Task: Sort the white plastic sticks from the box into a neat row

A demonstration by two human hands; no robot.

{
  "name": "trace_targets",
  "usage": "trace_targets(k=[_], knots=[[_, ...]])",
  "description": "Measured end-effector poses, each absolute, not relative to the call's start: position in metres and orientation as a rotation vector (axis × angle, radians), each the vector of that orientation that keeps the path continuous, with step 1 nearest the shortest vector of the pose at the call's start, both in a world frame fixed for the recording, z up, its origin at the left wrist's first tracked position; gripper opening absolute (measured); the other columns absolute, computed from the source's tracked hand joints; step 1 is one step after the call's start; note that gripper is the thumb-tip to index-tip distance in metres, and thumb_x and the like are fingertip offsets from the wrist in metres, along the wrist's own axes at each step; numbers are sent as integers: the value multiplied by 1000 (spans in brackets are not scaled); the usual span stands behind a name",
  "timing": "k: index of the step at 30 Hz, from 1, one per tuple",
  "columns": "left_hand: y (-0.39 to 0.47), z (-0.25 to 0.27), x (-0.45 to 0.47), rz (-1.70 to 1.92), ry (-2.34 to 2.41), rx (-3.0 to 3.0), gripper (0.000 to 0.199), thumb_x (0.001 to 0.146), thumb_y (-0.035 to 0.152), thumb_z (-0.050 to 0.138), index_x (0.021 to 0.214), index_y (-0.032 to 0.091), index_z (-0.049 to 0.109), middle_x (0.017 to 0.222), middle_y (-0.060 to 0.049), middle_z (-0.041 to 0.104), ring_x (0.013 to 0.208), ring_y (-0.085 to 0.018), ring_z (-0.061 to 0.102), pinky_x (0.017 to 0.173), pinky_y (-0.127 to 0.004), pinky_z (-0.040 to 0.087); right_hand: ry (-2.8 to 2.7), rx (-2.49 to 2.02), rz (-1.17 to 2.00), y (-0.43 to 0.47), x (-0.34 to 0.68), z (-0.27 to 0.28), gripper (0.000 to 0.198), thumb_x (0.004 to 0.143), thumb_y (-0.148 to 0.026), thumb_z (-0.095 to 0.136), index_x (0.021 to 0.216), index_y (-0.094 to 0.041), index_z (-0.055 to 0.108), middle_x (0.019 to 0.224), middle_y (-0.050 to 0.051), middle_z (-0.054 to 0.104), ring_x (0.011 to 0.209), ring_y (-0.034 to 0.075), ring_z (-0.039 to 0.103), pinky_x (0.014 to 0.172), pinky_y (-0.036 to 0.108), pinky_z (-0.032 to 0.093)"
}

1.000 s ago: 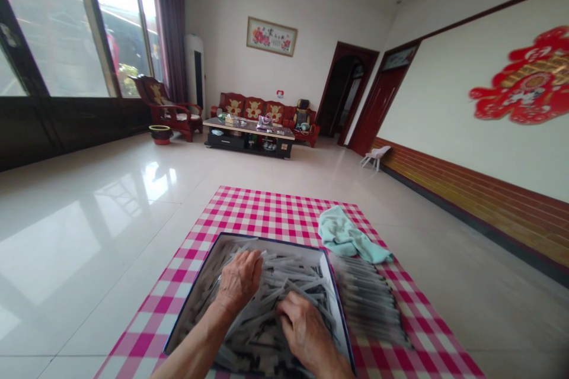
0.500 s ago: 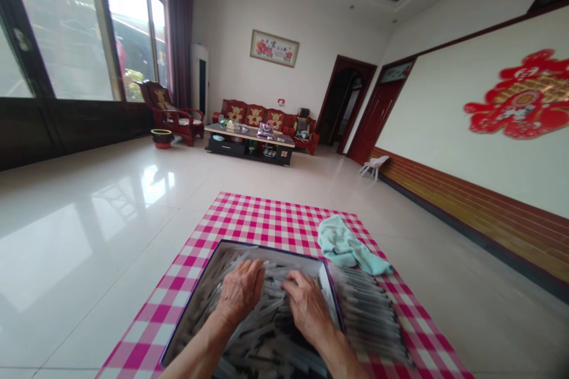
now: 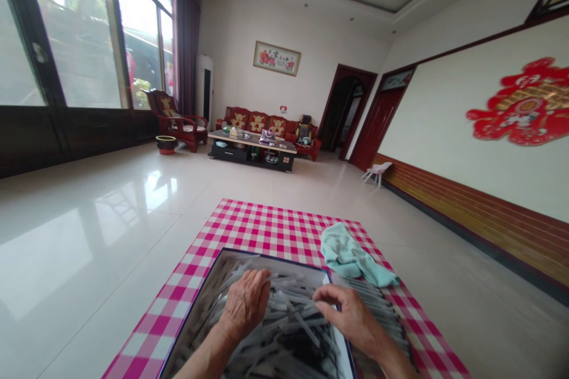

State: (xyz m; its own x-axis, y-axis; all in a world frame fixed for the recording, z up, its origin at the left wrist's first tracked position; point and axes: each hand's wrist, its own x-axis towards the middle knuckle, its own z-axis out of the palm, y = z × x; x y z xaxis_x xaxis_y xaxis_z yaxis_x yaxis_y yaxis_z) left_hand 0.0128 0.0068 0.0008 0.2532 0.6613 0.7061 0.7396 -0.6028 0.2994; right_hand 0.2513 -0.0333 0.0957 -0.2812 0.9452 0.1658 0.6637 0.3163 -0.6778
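The box (image 3: 343, 343) sits at the bottom centre of the frame, heaped with pale tubes (image 3: 306, 331) lying every which way, and that tangle strikes me as the likeliest source of trouble: one tube pulled from beneath the others could drag its neighbours along or flip one over the rim. The left hand (image 3: 246, 305) is over the pile, left of the frame's middle, its fingers curled in together; a pale end shows by the fingertips, but from here I cannot tell whether they grip it. If they do, a light pinch on something so slim and smooth-looking might let it slip or turn. The right hand (image 3: 351, 311) is near the box's right wall, thumb and forefinger bent towards each other with their tips close, and I can't make out whether anything is caught between them. Its forearm lies across the row (image 3: 377, 302) of tubes set side by side on the counter (image 3: 267, 219), at lower right, so a careless sweep of the wrist or sleeve-bare arm could knock that tidy line askew. The row's far end runs close up to the crumpled cloth (image 3: 355, 254), right of centre; were the cloth tugged, the nearest tubes might shift with it. The checked cover looks smooth, too, and the row has no raised edge on its right that I can see, so a stray nudge that way might set a tube sliding towards the counter's edge.
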Motion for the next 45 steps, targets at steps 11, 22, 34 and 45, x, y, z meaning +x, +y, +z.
trace_targets(k=[11, 22, 34, 45], knots=[[3, 4, 13, -1197, -1316, -2484, 25, 95, 23, 37, 111, 21, 56, 79, -4, 63, 74, -17, 61, 68, -29, 48, -1800, -1426, 494, -34, 259, 96, 22, 83, -39, 52, 78, -21, 64, 69, -1, 65, 65, 16, 60, 62, 25, 48], [0, 10, 13, -1172, -1319, -2544, 24, 94, 21, 38, 110, 22, 57, 77, -3, 61, 73, -17, 59, 68, -28, 46, -1829, -1433, 442, -31, 261, 93, 21, 85, -38, 51, 79, -22, 63, 70, -1, 65, 67, 17, 61, 65, 25, 48], [-3, 12, 15, -1096, -1243, -2598, 24, 93, 21, 40, 111, 22, 56, 78, -3, 60, 72, -18, 56, 64, -28, 42, -1854, -1423, 472, -28, 258, 90, 17, 85, -34, 53, 81, -22, 64, 74, 0, 67, 70, 16, 62, 67, 24, 47], [-3, 11, 18, -1099, -1230, -2572, 22, 95, 27, 40, 108, 22, 57, 75, -2, 58, 70, -18, 55, 61, -28, 42, -1713, -1251, 675, -18, 190, 60, 20, 83, -27, 53, 87, -20, 70, 84, 4, 70, 79, 18, 64, 73, 26, 48]])
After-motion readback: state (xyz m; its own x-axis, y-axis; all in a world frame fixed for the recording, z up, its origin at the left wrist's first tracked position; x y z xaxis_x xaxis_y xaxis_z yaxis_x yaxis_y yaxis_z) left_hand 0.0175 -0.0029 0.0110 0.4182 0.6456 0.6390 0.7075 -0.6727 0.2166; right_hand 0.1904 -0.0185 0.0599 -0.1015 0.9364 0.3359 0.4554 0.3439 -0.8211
